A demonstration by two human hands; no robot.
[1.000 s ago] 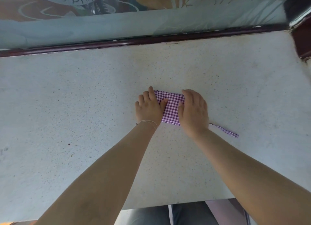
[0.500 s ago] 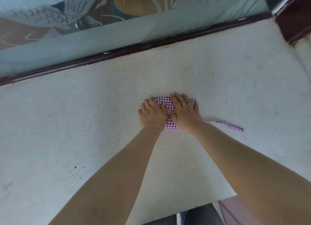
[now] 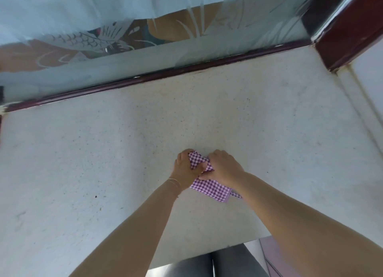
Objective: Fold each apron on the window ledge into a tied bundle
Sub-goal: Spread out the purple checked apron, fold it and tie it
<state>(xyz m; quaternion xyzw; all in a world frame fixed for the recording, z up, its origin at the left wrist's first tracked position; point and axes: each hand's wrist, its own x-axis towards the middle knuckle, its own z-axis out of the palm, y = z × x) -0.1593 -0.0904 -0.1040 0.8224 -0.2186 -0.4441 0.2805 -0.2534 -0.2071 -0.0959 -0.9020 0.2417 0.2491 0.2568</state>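
Note:
A small folded purple-and-white checked apron (image 3: 209,188) lies on the pale speckled window ledge (image 3: 103,162). My left hand (image 3: 185,169) grips its far end, fingers curled over the cloth. My right hand (image 3: 223,167) pinches the fabric beside it, thumb against the fold. The near part of the apron spreads flat below both hands. A bit of its strap (image 3: 236,194) pokes out under my right wrist.
A dark red window frame (image 3: 145,80) with frosted patterned glass (image 3: 103,38) runs along the ledge's far side. A dark red post (image 3: 342,34) stands at the right corner. The ledge's front edge is near my legs (image 3: 207,264).
Both hands went from pressing flat on the folded apron to curling round its far end. The bundle has turned, and a flat portion now lies below the hands. The strap has drawn in.

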